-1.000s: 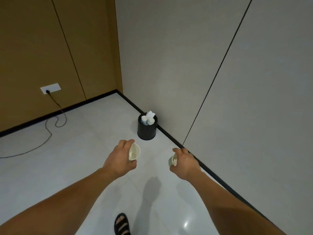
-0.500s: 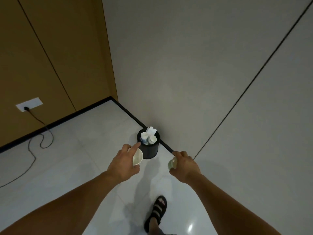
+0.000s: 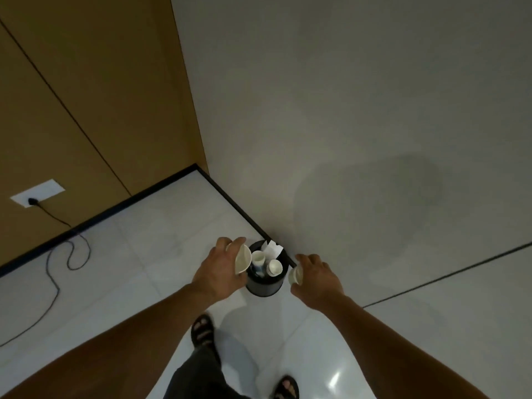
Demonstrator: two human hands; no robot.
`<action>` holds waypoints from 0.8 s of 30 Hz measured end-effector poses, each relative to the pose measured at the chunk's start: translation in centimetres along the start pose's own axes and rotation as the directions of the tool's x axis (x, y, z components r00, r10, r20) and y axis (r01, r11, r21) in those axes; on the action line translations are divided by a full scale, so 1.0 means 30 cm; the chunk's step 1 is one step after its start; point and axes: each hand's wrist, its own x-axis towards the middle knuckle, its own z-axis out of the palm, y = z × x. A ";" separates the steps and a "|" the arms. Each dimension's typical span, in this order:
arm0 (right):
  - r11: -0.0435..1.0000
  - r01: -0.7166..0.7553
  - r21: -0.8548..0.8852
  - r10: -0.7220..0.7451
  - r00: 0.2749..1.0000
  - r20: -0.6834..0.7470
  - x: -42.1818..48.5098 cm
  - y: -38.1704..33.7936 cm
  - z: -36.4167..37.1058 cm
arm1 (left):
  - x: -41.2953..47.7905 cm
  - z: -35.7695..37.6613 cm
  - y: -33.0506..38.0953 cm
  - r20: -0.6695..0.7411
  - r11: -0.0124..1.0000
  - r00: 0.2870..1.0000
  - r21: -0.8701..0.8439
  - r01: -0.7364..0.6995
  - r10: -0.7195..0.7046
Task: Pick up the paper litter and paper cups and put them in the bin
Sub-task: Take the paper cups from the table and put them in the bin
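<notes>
While the person is standing over a black round bin, each hand is holding a paper cup beside it. The left hand is curling fingers and thumb around a wide white paper cup, its mouth facing the bin rim just right of that grip. The right hand is gripping a smaller paper cup at the bin's opposite edge. Between the two grips, the bin is holding two upright paper cups and a piece of white paper.

four paper cups, one bin, two hands, two sandals
</notes>
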 end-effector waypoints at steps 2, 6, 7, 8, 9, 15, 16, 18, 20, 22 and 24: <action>0.999 -0.045 0.021 0.045 0.999 0.011 0.110 -0.014 0.017 | 0.145 0.002 -0.050 0.038 1.000 0.999 0.007 -0.031 0.030; 0.981 -0.167 0.104 0.168 0.986 -0.006 0.320 -0.045 0.080 | 0.444 0.039 -0.159 0.127 0.987 0.979 0.008 -0.159 0.157; 0.971 -0.200 0.127 0.202 0.979 -0.006 0.371 -0.051 0.103 | 0.515 0.053 -0.187 0.157 0.985 0.974 0.012 -0.170 0.166; 0.960 -0.234 0.154 0.236 0.972 0.001 0.422 -0.053 0.129 | 0.583 0.073 -0.214 0.189 0.984 0.967 0.014 -0.178 0.172; 0.946 -0.267 0.185 0.270 0.963 0.008 0.469 -0.053 0.162 | 0.646 0.101 -0.242 0.223 0.981 0.957 0.011 -0.191 0.184; 0.859 -0.400 0.318 0.418 0.909 0.015 0.772 0.021 0.436 | 0.984 0.430 -0.437 0.369 0.976 0.908 0.006 -0.216 0.199; 0.842 -0.421 0.338 0.442 0.897 0.014 0.825 0.050 0.495 | 1.041 0.506 -0.470 0.382 0.976 0.903 0.009 -0.218 0.198; 0.820 -0.451 0.353 0.480 0.877 0.006 0.930 0.118 0.604 | 1.140 0.658 -0.532 0.384 0.972 0.898 0.008 -0.234 0.213; 0.817 -0.466 0.339 0.494 0.869 0.003 1.027 0.193 0.722 | 1.211 0.819 -0.601 0.384 0.968 0.894 0.001 -0.249 0.230; 0.817 -0.480 0.319 0.498 0.867 0.030 1.096 0.259 0.857 | 1.239 0.981 -0.684 0.415 0.961 0.875 0.000 -0.275 0.250; 0.824 -0.483 0.296 0.492 0.869 0.050 1.137 0.307 0.974 | 1.240 1.104 -0.764 0.434 0.951 0.854 -0.022 -0.309 0.287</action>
